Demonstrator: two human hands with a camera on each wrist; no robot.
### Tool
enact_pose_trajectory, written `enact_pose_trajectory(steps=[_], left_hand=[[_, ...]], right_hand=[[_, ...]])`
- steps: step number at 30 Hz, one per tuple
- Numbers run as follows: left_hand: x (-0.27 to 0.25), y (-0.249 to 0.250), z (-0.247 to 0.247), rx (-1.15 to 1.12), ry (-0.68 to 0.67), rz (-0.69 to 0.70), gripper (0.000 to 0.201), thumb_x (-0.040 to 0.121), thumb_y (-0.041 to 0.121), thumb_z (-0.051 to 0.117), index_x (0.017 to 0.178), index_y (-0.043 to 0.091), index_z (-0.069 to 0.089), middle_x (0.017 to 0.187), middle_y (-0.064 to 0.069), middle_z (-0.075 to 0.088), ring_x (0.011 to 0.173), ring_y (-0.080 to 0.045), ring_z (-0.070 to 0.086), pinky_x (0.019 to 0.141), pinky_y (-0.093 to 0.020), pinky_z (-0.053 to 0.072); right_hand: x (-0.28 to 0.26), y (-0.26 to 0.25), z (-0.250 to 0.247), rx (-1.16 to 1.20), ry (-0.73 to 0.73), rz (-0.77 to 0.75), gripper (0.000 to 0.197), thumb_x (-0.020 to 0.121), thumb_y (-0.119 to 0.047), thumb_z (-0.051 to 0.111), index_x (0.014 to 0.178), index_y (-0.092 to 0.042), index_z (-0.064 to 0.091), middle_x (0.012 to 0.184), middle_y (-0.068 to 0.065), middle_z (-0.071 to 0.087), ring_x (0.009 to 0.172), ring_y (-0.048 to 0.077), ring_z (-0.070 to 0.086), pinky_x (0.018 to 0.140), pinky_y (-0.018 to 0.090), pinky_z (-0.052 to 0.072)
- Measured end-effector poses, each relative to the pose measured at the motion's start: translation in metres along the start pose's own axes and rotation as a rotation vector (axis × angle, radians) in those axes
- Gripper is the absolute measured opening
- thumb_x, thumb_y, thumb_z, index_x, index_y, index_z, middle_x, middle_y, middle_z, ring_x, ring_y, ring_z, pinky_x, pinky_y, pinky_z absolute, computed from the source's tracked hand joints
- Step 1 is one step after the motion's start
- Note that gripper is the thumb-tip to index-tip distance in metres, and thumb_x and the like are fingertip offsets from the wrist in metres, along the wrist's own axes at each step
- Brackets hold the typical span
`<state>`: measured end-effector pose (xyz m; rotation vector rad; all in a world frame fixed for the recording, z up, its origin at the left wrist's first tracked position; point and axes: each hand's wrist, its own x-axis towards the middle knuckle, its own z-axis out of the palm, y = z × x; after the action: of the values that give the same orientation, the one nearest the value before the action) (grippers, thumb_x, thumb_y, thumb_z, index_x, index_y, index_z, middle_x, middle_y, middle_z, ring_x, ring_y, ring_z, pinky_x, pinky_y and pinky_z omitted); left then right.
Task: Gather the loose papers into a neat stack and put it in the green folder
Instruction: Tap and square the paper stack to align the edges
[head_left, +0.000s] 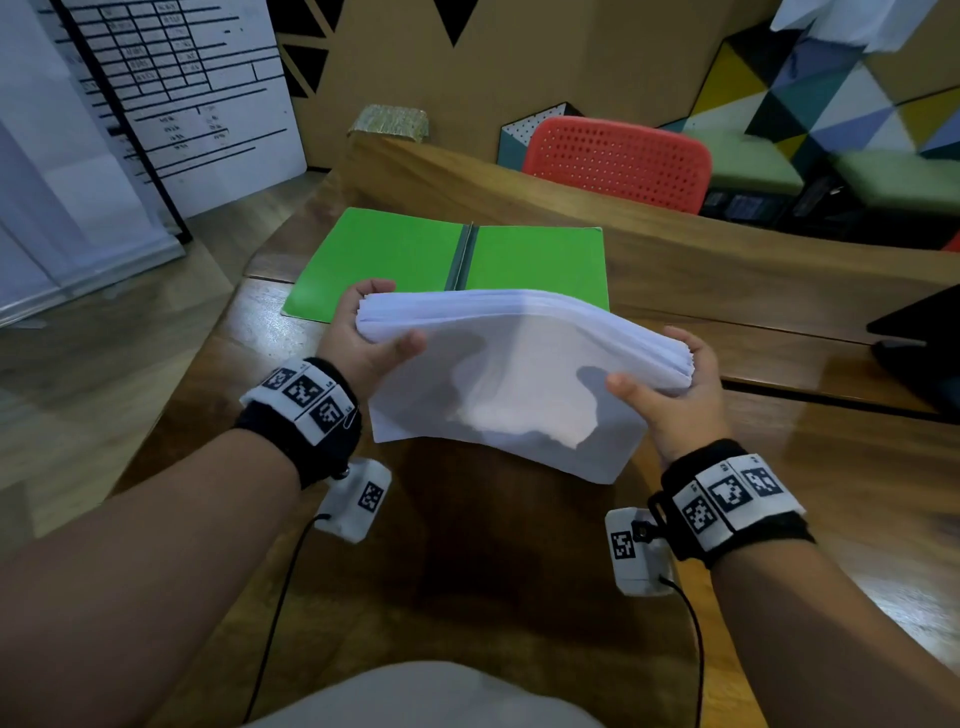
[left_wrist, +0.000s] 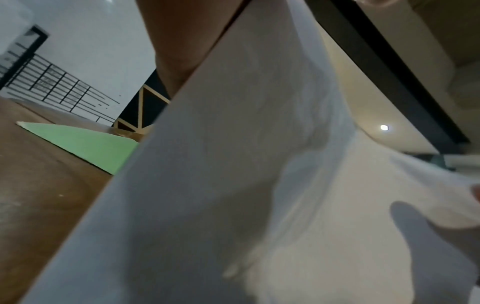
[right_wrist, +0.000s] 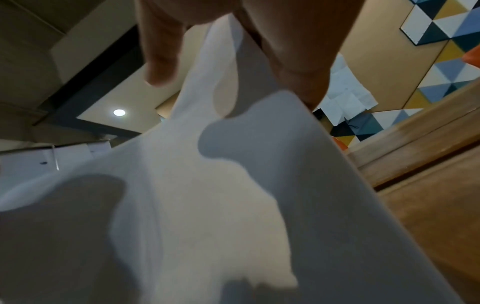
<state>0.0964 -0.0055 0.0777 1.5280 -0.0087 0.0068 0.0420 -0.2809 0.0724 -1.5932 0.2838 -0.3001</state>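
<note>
A stack of white papers (head_left: 514, 379) stands on its lower edge on the wooden table (head_left: 467, 545), bowed at the top. My left hand (head_left: 371, 332) grips its upper left corner, thumb in front and fingers behind. At the stack's right side my right hand (head_left: 675, 384) holds it the same way. The green folder (head_left: 395, 254) lies open and flat just behind the stack, its dark spine in the middle. Both wrist views are mostly filled by the stack of papers (left_wrist: 233, 185) (right_wrist: 233, 205); a corner of the green folder (left_wrist: 85, 144) shows at the left.
A red perforated chair (head_left: 618, 161) stands behind the table's raised back edge. A dark flat device (head_left: 919, 343) lies at the table's right. A whiteboard with a printed grid (head_left: 171, 93) leans at the left. A small woven box (head_left: 389, 120) sits beyond the table.
</note>
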Motion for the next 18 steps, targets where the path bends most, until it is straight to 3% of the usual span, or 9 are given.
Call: enact_pose_trajectory(steps=[3, 5, 9, 12, 13, 15, 16, 18], left_hand=[[-0.004, -0.004, 0.004, 0.119, 0.070, -0.035, 0.058, 0.050, 0.018, 0.086, 0.091, 0.032, 0.047, 0.084, 0.006, 0.055, 0.072, -0.006, 0.057, 0.058, -0.016, 0.053], [-0.003, -0.004, 0.005, 0.128, 0.163, -0.071, 0.034, 0.068, 0.006, 0.077, 0.081, 0.028, 0.054, 0.077, 0.008, 0.060, 0.070, -0.009, 0.057, 0.057, -0.019, 0.050], [-0.004, -0.003, 0.005, 0.117, 0.170, -0.021, 0.029, 0.071, 0.003, 0.074, 0.067, 0.022, 0.052, 0.062, 0.007, 0.061, 0.056, -0.006, 0.056, 0.048, -0.016, 0.050], [-0.006, 0.000, 0.003, 0.043, 0.127, -0.006, 0.033, 0.067, 0.009, 0.078, 0.073, 0.024, 0.050, 0.070, 0.003, 0.057, 0.051, -0.003, 0.059, 0.045, -0.015, 0.049], [-0.004, 0.002, 0.002, 0.002, 0.114, -0.021, 0.030, 0.064, 0.018, 0.079, 0.074, 0.025, 0.052, 0.071, 0.003, 0.059, 0.050, -0.001, 0.060, 0.045, -0.015, 0.049], [0.002, 0.005, 0.003, -0.089, 0.149, -0.084, 0.017, 0.068, 0.034, 0.071, 0.072, 0.026, 0.056, 0.071, 0.003, 0.065, 0.056, -0.008, 0.061, 0.049, -0.020, 0.050], [0.006, 0.007, 0.004, -0.147, 0.193, -0.124, 0.013, 0.076, 0.029, 0.065, 0.069, 0.024, 0.056, 0.068, 0.004, 0.069, 0.060, -0.013, 0.061, 0.052, -0.022, 0.050], [0.012, 0.008, 0.006, -0.208, 0.271, -0.171, 0.025, 0.084, 0.012, 0.057, 0.060, 0.020, 0.056, 0.056, 0.007, 0.070, 0.064, -0.016, 0.059, 0.059, -0.024, 0.050]], right_hand=[[0.001, 0.003, 0.005, -0.080, 0.113, 0.013, 0.034, 0.077, -0.001, 0.069, 0.083, -0.030, 0.052, 0.083, -0.008, 0.057, 0.086, 0.018, 0.057, 0.073, 0.026, 0.048], [0.000, 0.004, 0.009, -0.091, 0.145, -0.014, 0.031, 0.080, -0.002, 0.067, 0.075, -0.029, 0.053, 0.078, -0.009, 0.058, 0.079, 0.016, 0.057, 0.073, 0.026, 0.047], [-0.003, 0.000, 0.016, -0.081, 0.171, -0.052, 0.029, 0.081, -0.006, 0.067, 0.075, -0.030, 0.053, 0.076, -0.010, 0.057, 0.070, 0.003, 0.055, 0.063, 0.015, 0.044], [-0.002, -0.001, 0.018, -0.052, 0.182, 0.015, 0.018, 0.082, -0.019, 0.067, 0.075, -0.027, 0.052, 0.076, -0.007, 0.057, 0.069, 0.008, 0.055, 0.064, 0.020, 0.045], [-0.001, -0.003, 0.018, -0.007, 0.196, 0.045, 0.016, 0.083, -0.028, 0.065, 0.074, -0.026, 0.052, 0.075, -0.006, 0.056, 0.070, 0.011, 0.054, 0.067, 0.024, 0.046], [0.001, -0.008, 0.018, 0.077, 0.218, 0.107, 0.024, 0.083, -0.045, 0.057, 0.074, -0.023, 0.055, 0.073, -0.004, 0.051, 0.076, 0.016, 0.050, 0.076, 0.033, 0.042], [0.003, -0.009, 0.018, 0.093, 0.234, 0.138, 0.027, 0.084, -0.046, 0.055, 0.077, -0.020, 0.058, 0.072, -0.003, 0.049, 0.078, 0.018, 0.048, 0.078, 0.034, 0.040], [0.008, -0.013, 0.017, 0.081, 0.252, 0.187, 0.026, 0.090, -0.035, 0.052, 0.076, -0.014, 0.058, 0.071, -0.001, 0.046, 0.079, 0.020, 0.046, 0.079, 0.033, 0.037]])
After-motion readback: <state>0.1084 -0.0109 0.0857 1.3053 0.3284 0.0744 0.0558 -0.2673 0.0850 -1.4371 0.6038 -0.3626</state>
